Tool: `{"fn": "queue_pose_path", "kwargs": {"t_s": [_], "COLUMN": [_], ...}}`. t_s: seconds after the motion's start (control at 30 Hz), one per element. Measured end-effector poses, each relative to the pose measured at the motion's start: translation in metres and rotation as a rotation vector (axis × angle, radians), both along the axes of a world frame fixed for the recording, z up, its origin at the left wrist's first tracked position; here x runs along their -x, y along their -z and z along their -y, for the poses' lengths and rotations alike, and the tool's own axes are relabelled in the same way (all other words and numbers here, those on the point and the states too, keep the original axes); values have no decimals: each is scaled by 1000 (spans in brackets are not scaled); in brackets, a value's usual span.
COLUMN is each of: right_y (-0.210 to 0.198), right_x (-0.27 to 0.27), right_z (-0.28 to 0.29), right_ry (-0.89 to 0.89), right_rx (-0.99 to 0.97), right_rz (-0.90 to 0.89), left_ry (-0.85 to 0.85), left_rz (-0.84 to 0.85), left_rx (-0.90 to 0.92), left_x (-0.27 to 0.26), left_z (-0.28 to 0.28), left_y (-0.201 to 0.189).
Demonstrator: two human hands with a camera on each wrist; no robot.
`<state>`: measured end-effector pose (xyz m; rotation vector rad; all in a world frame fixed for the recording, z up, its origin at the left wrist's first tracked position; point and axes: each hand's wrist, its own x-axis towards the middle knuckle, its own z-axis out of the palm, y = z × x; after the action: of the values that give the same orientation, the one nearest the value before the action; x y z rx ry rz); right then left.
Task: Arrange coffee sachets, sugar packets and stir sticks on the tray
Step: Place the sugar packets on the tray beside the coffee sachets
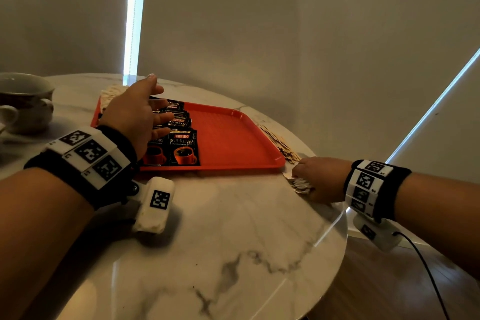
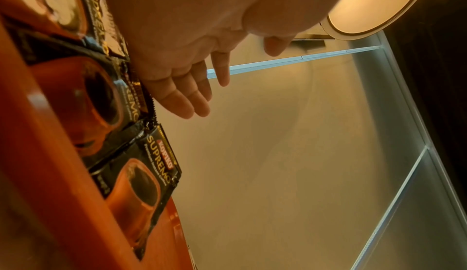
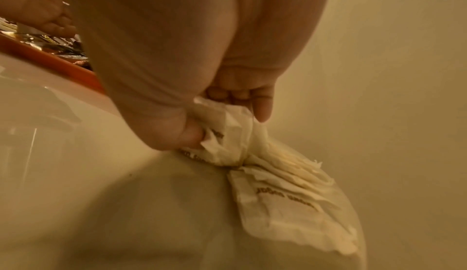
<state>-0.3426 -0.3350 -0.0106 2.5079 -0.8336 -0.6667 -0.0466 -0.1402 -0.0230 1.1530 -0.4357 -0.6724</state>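
Two hands: left hand (image 1: 135,112) flat-fingered over coffee sachets (image 1: 183,148) (palm down); right hand (image 1: 320,176) pinching sugar packets (image 3: 227,134).

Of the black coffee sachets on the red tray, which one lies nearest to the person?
The sachet at the tray's near edge, fully uncovered, right of the one the left hand half hides.

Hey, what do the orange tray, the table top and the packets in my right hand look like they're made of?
Tray: likely moulded plastic, with a textured floor and rounded rim.
Table top: glossy marble or a marble-look surface, with grey veins and reflections.
Packets: thin cream paper, creased and printed, pinched by the right hand.
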Motion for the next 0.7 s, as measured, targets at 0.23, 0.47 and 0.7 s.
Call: {"fn": "queue_pose_path", "kwargs": {"t_s": [0.23,0.47,0.7], "right_y": [0,-11,-46], "right_x": [-6,-11,-33], "right_z": [1,-6,-26], "right_ry": [30,43,-57], "right_rx": [-18,-43,-91], "right_rz": [70,167,444], "left_ry": [32,68,283], "left_rz": [-16,-16,-9], "left_rx": [3,13,-33], "left_x": [4,6,11], "left_z": [-3,-6,-8], "left_y": [-2,-4,-5]}}
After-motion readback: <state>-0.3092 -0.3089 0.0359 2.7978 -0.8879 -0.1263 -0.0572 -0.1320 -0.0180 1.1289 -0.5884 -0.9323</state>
